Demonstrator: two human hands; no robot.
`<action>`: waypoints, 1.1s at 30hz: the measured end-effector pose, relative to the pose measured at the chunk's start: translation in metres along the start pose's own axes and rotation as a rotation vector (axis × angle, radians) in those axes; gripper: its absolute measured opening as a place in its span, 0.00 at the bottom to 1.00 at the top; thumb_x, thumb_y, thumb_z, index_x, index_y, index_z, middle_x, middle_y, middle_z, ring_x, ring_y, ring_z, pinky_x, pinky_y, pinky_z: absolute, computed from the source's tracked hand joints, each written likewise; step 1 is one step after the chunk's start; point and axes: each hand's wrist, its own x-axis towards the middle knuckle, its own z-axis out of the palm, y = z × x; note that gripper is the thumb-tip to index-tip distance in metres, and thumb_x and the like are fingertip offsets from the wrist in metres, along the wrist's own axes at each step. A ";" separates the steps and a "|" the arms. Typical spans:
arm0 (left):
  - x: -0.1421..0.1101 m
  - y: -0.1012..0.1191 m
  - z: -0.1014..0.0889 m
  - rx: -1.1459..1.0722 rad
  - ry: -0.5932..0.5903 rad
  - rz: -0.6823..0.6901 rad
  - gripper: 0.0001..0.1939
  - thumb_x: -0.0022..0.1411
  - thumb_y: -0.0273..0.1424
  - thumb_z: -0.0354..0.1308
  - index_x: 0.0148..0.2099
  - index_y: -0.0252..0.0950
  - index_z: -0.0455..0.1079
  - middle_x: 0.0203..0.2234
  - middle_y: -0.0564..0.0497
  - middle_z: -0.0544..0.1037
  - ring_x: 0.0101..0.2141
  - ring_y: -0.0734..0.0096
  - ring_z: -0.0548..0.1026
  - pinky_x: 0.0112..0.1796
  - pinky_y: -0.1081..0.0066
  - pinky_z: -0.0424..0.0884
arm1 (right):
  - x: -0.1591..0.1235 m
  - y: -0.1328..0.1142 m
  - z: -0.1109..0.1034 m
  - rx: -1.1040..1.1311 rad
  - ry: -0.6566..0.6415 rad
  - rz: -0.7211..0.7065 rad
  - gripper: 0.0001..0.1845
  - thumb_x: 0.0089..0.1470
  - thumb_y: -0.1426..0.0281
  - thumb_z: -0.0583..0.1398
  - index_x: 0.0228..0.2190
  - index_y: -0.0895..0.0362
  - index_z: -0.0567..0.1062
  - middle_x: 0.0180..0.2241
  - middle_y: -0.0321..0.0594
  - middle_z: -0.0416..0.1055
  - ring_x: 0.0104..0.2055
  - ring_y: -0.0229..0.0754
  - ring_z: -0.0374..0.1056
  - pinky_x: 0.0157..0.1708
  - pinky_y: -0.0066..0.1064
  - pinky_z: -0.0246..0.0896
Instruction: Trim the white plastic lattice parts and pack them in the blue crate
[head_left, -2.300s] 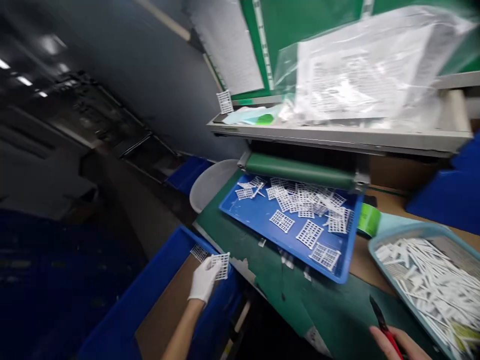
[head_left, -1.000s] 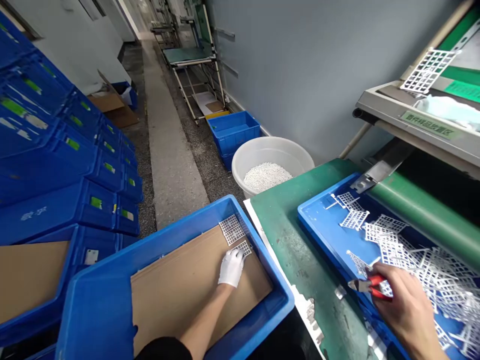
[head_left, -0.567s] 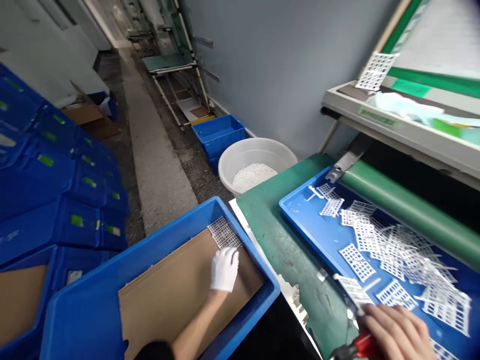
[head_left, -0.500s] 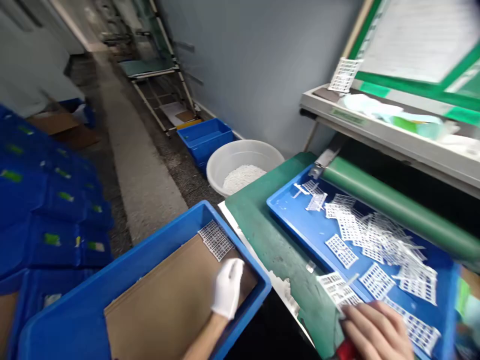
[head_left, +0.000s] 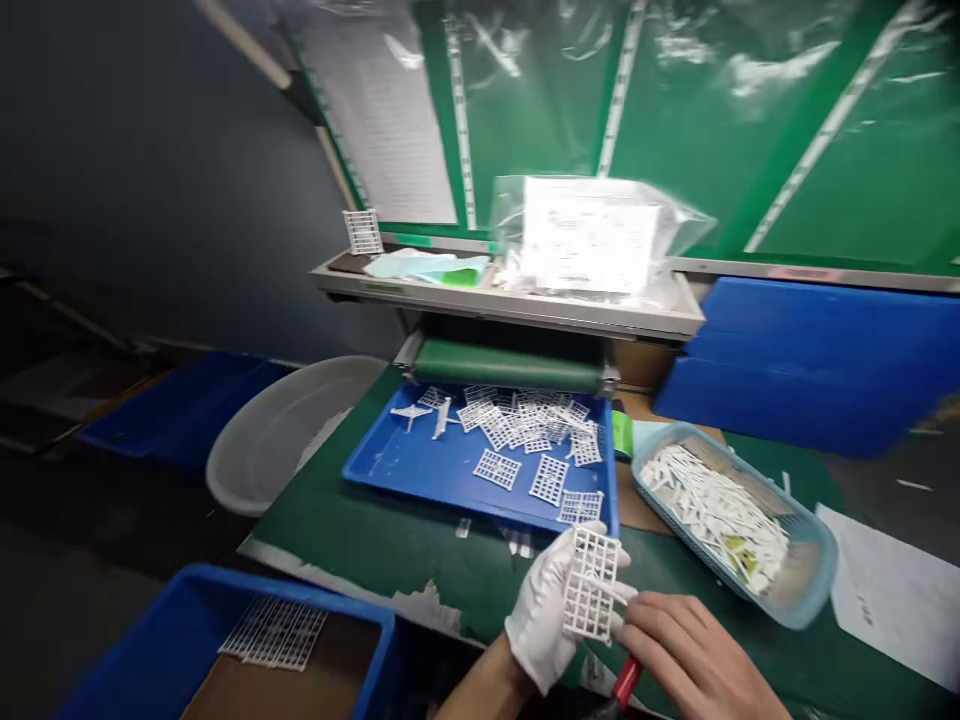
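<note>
My left hand (head_left: 546, 612), in a white glove, holds a white plastic grid (head_left: 592, 590) upright over the near edge of the bench. A thin white plastic stick (head_left: 604, 583) crosses the face of the grid. My bare right hand (head_left: 690, 650) is closed, its fingertips at the outer end of that stick. A tool with a red handle (head_left: 627, 682) shows beneath the right hand; its working end is hidden. Just beyond my hands lies a blue tray (head_left: 427, 470) with many loose white grids (head_left: 525, 420), under a green conveyor roller (head_left: 510, 365).
A light-blue basket (head_left: 814, 570) of white sticks stands to the right, beside a paper sheet (head_left: 892, 590). At lower left, a blue bin (head_left: 225, 580) holds cardboard and laid-out grids (head_left: 276, 632). Behind it is a white tub (head_left: 247, 450). A shelf (head_left: 465, 300) overhangs the roller.
My view has swung right to face the bench. My left hand has left the blue bin and now holds the grid, which was by my right hand at the tray's edge.
</note>
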 end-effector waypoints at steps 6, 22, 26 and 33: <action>0.045 -0.036 0.051 -0.003 0.083 -0.056 0.20 0.66 0.39 0.53 0.56 0.34 0.66 0.40 0.40 0.79 0.33 0.61 0.79 0.29 0.67 0.74 | -0.075 0.037 -0.012 -0.258 0.032 0.415 0.29 0.56 0.51 0.62 0.46 0.63 0.74 0.41 0.52 0.74 0.42 0.53 0.70 0.41 0.43 0.65; 0.097 -0.081 0.091 0.126 0.213 0.173 0.23 0.67 0.44 0.54 0.57 0.35 0.68 0.42 0.41 0.81 0.35 0.65 0.79 0.39 0.66 0.74 | -0.103 0.099 0.010 -0.253 0.044 0.629 0.30 0.59 0.53 0.60 0.49 0.66 0.72 0.44 0.54 0.72 0.47 0.53 0.67 0.46 0.44 0.61; 0.105 -0.081 0.095 0.136 0.206 0.220 0.23 0.65 0.44 0.57 0.55 0.33 0.69 0.41 0.40 0.81 0.33 0.67 0.78 0.38 0.68 0.74 | -0.099 0.103 0.017 -0.236 0.058 0.664 0.30 0.59 0.53 0.60 0.50 0.66 0.71 0.45 0.54 0.72 0.48 0.55 0.66 0.48 0.45 0.60; 0.118 -0.084 0.100 0.127 0.251 0.239 0.21 0.67 0.43 0.54 0.53 0.33 0.70 0.40 0.42 0.81 0.37 0.64 0.79 0.42 0.67 0.74 | -0.099 0.112 0.033 -0.198 0.085 0.697 0.30 0.58 0.55 0.62 0.51 0.67 0.71 0.45 0.54 0.72 0.48 0.56 0.66 0.47 0.46 0.62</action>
